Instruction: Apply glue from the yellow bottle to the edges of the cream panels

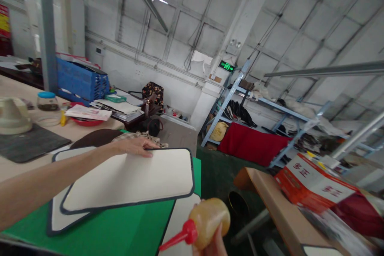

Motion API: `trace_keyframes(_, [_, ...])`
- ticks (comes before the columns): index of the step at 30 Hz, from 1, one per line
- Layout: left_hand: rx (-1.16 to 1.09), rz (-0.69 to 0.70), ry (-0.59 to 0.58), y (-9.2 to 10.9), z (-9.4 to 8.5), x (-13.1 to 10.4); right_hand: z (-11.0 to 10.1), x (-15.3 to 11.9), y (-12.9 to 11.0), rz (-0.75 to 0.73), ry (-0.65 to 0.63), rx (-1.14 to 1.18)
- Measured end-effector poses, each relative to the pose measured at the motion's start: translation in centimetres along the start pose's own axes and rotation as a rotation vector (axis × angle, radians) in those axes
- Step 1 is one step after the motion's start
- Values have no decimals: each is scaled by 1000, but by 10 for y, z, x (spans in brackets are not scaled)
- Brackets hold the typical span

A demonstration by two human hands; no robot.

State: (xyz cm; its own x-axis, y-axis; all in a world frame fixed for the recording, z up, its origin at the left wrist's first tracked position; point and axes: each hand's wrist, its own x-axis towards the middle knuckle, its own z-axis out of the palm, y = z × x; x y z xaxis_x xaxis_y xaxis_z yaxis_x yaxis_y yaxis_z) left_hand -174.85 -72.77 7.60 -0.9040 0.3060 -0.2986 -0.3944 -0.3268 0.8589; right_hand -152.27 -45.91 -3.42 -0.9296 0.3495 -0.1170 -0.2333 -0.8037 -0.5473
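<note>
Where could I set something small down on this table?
Bare green surface lies between the dark-edged white panels on the left and the pale panel partly behind the red-tipped bottle. Farther back is crowded: blue crate, papers, red tray, lidded jar.

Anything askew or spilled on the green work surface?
Askew, yes: the upper dark-edged cream panel overlaps the panel beneath at an offset, edges not lining up. No spill visible on the green surface.
</note>
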Motion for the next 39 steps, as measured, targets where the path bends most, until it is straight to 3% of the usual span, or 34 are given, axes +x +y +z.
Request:
trace_keyframes(3, [-166,-87,162,2,-10,-14,15,13,-44,-234,41,-109])
trace_keyframes(5, [-165,-198,146,4,-9,-28,30,24,-68,-362,85,-171])
trace_keyframes(8, [-142,-358,102,10,-1,-48,47,36,-87,-433,97,-236])
trace_keyframes(11, [-139,-443,74,14,3,-59,51,40,-90,-433,9,-317])
trace_keyframes(14, [-124,-419,84,17,5,-65,50,39,-89,-430,-86,-365])
trace_keyframes(18, [-116,-371,94,20,9,-71,54,34,-91,-418,-102,-347])
trace_keyframes(23, [-248,-452,121,21,9,-75,55,30,-95,-423,-109,-333])
trace_keyframes(30, [6,-512,-157,21,9,-77,45,27,-95,-458,-168,-360])
trace_keyframes(32, [-23,-468,-80,22,11,-79,46,25,-97,-437,-150,-355])
trace_keyframes(36, [-323,-255,282,23,16,-81,49,21,-99,-420,-92,-347])
trace_keyframes(39, [-350,-222,305,24,17,-81,47,19,-100,-430,-132,-364])
